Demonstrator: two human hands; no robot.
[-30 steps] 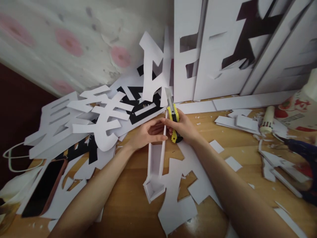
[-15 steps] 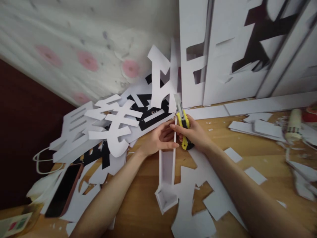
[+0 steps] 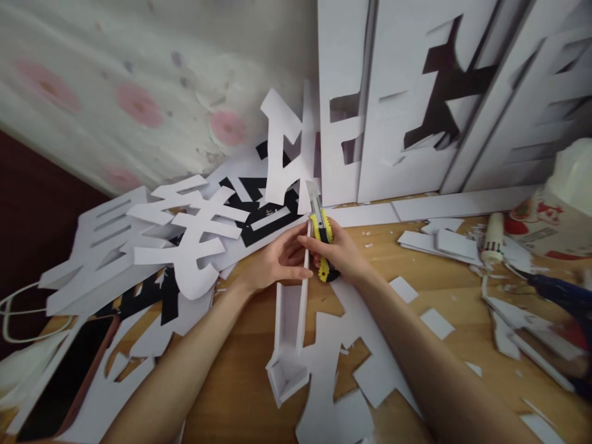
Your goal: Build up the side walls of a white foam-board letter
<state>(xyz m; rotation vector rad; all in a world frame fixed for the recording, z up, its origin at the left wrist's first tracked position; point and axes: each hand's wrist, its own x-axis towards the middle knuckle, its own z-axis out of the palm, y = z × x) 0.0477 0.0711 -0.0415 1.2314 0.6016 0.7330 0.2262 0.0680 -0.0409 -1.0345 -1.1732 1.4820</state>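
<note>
The white trough-shaped piece [image 3: 290,317] is gripped in the left hand [image 3: 280,259] along its right wall, above the middle of the desk [image 3: 231,370]. The yellow-and-black utility knife [image 3: 322,240] is clasped in the right hand [image 3: 337,250], its blade bared and pointed away; the same wall is touched by the thumb tip. Neither grip has been visibly altered since half a second ago — only the view has been swung rightward, so the dark blue tool [image 3: 557,290] and printed container [image 3: 552,222] are shown at the right edge.
</note>
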